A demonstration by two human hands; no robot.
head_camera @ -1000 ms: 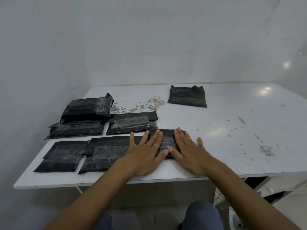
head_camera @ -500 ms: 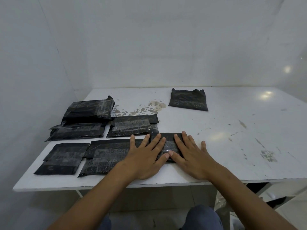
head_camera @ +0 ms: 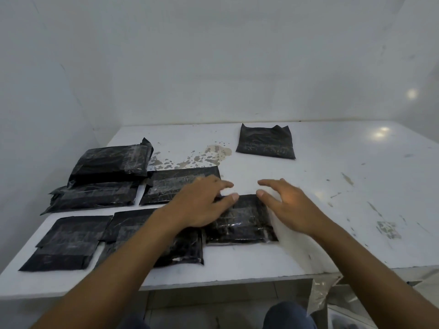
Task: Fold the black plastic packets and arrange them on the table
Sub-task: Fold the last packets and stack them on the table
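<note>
A folded black packet point(head_camera: 240, 222) lies near the table's front edge, in the front row. My left hand point(head_camera: 202, 205) hovers over its left part with fingers relaxed and holds nothing. My right hand point(head_camera: 287, 205) is lifted just right of the packet, fingers spread and loosely bent. More folded packets lie to the left: one under my left forearm point(head_camera: 183, 248), one at the front left point(head_camera: 69, 243), one in the middle row point(head_camera: 171, 184), and a stack of two at the back left point(head_camera: 111, 162). A single packet point(head_camera: 267, 143) lies apart at the back.
The white table point(head_camera: 332, 222) is stained and scuffed, with brown spots point(head_camera: 209, 155) near the back middle. White walls close it in at the back and left. Clear plastic point(head_camera: 325, 295) hangs below the table's front edge on the right.
Both hands lay flat on the front packet before; now they are lifted off it and apart, the left moving back-left and the right to the right. The packet stays put.
</note>
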